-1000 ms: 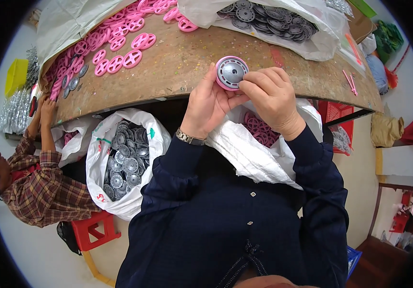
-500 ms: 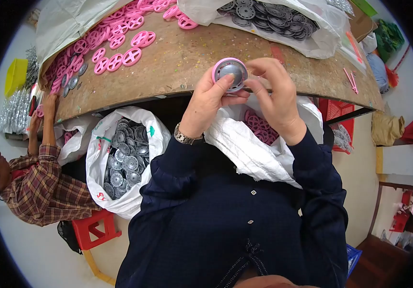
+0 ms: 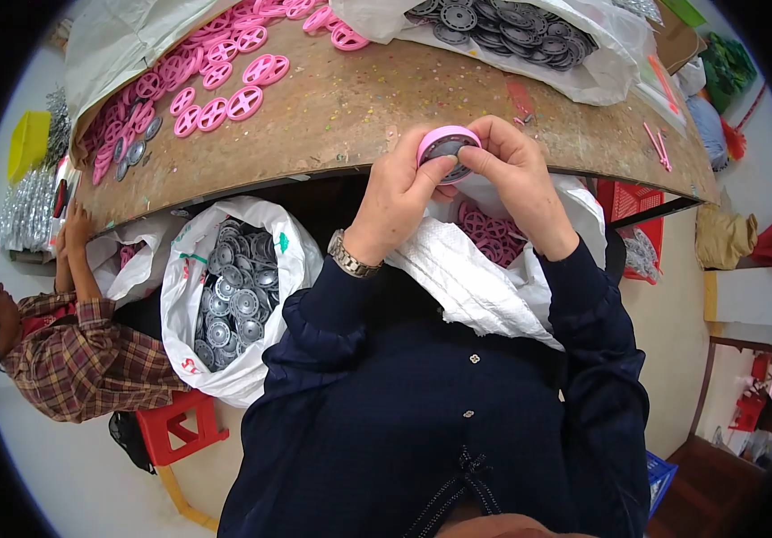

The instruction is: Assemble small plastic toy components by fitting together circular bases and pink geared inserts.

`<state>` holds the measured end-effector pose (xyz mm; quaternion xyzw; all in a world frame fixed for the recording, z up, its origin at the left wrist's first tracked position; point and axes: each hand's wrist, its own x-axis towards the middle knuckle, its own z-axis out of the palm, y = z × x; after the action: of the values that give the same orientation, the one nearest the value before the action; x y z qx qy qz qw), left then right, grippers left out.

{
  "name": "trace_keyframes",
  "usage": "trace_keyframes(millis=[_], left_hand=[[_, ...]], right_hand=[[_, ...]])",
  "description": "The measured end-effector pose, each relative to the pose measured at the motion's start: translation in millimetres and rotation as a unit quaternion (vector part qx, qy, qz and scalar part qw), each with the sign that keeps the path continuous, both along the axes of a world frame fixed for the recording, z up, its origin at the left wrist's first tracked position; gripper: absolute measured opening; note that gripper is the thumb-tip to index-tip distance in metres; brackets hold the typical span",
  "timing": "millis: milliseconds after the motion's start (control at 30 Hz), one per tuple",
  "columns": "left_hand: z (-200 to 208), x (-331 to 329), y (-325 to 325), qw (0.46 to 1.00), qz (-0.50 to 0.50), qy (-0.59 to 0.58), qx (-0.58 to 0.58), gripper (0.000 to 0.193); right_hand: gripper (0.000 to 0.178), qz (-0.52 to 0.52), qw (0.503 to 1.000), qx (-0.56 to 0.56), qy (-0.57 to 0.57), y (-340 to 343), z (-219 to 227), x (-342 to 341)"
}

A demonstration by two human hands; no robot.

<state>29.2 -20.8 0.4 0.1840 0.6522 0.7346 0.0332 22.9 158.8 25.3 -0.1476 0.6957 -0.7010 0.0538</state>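
A brown wooden table (image 3: pixel 332 112) fills the upper part of our view, with small coloured specks on its surface. In front of its near edge we see the pink wheel with a grey centre (image 3: pixel 448 133) — it is in the air, tilted, between the person's two hands. The left hand (image 3: pixel 393 195) grasps its left side, and the thumb lies on the grey centre. The right hand (image 3: pixel 519 179) grasps the right side, its thumb also pressing there; the fingers behind are partly hidden to us.

On the table, at the left, lie many pink wheels (image 3: pixel 244 103), and some grey discs (image 3: pixel 136 153) are near them. Below the table stands a white sack (image 3: pixel 177 316) with grey discs inside; another white sack (image 3: pixel 485 296), just under the hands, contains pink parts (image 3: pixel 491 235). At the far left, a co-worker (image 3: pixel 90 363) in a checked shirt sits on a red stool (image 3: pixel 155 438).
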Motion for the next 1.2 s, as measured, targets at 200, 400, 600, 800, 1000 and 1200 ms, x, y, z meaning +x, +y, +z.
trace_keyframes(millis=[200,400,600,800,1000,1200], left_hand=[[3,0,2,0.996,0.017,0.02,-0.081,0.027],[4,-2,0,0.998,0.014,-0.054,0.001,0.025],[0,-2,2,0.998,0.015,-0.002,-0.06,0.025],[-7,3,7,0.999,0.037,0.012,-0.016,0.019],[-10,2,9,0.997,0.058,-0.035,0.034,0.018],[-8,11,12,0.997,0.065,-0.018,-0.022,0.02]], right_hand=[[0.01,-0.02,1.0,-0.002,0.015,1,-12,-4],[0.015,-0.051,0.998,-0.029,-0.017,0,1,-4],[0.018,-0.044,0.998,-0.039,0.004,-3,-7,0],[0.02,-0.025,0.999,0.016,0.04,3,-10,2],[0.029,0.014,0.999,-0.014,0.028,-1,-15,0],[0.034,-0.011,0.999,0.007,0.033,2,-19,6]])
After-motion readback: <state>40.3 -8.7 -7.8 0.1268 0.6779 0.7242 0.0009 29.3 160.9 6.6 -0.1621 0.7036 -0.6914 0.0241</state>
